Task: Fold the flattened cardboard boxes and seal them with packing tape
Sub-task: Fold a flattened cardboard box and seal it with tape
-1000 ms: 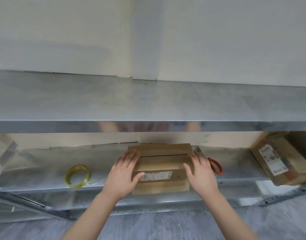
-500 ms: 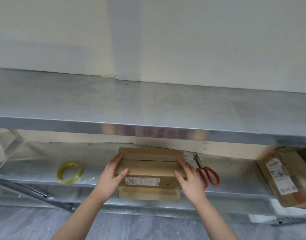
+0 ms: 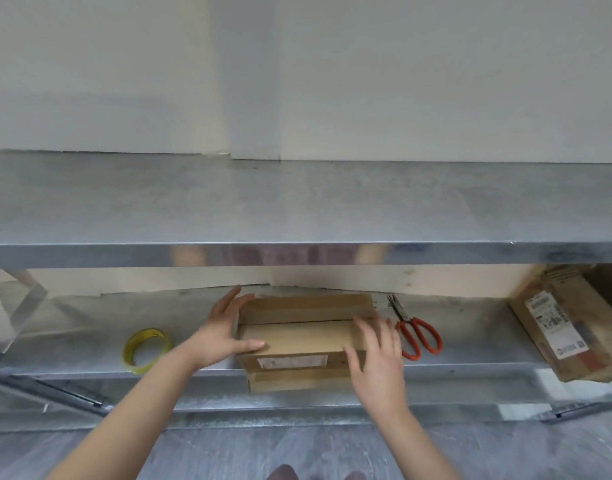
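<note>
Cardboard box (image 3: 297, 336), right hand (image 3: 377, 362) shifted onto top

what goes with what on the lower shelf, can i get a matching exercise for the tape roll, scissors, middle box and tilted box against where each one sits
Things:
1. tape roll
2. scissors
3. middle box
4. tilted box

Places:
a. between the two hands
b. left of the left hand
c. far right end of the shelf
d. just right of the right hand

Pairs: 1-b, 2-d, 3-a, 4-c
</note>
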`<state>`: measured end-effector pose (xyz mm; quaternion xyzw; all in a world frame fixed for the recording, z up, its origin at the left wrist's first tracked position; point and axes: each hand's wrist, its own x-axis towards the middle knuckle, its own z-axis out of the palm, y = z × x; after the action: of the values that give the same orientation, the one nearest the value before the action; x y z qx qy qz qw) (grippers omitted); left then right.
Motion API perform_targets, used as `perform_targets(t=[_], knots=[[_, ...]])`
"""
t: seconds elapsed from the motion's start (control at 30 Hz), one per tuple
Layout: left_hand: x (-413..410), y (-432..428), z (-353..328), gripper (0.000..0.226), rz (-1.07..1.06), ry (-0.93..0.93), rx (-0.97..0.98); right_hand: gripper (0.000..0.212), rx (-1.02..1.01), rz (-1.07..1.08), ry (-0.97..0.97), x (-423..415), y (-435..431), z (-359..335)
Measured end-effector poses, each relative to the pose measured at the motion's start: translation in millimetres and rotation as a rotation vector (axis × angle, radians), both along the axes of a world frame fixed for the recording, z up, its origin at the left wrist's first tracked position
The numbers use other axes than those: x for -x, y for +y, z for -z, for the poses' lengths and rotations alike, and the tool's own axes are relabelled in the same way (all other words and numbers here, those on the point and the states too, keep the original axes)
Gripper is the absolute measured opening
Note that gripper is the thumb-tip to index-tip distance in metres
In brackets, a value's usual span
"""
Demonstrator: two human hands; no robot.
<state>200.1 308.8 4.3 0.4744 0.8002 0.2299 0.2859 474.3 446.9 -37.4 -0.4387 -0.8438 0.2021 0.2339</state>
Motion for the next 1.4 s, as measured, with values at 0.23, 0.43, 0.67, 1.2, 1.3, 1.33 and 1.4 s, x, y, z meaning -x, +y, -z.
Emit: perform_targets(t=[0.23,0.43,0.67,1.2,1.3,1.33,1.4], knots=[[18.0,6.9,-2.7,0.117,0.203,0.049,0.153,0.044,-0.005,0.081,-0.054,17.0,-58.7,-1.6],[4.8,-8.8,2.3,0.134,0.158,0.07,0.07,0.064,0.284,0.019,0.111,53.0,-108.1,-10.2],[-2.6,-39.8,16.6,0.138,0.096,-0.065,0.006,0.097,0.505,0.337,0.325,67.8,-134.6,-13.5],[-0.3,-81.7,27.3,0.112,0.141,-0.256,-0.083,0.124,0.637,-0.005,0.332,67.5,-163.3,-6.2],[0.1,-91.6,33.3,0.111,0.136,-0.23,-0.154,0.128,0.704,-0.103,0.372,69.8,-156.3,-6.6],[-0.5,-93.5,34.7,0.105,0.142,-0.211,-0.168,0.129,0.733,-0.113,0.39,69.6,-154.1,-5.9],[-3.1,-94.6,39.9,0.09,0.125,-0.174,-0.199,0.124,0.743,-0.087,0.408,68.0,-150.9,-3.9]])
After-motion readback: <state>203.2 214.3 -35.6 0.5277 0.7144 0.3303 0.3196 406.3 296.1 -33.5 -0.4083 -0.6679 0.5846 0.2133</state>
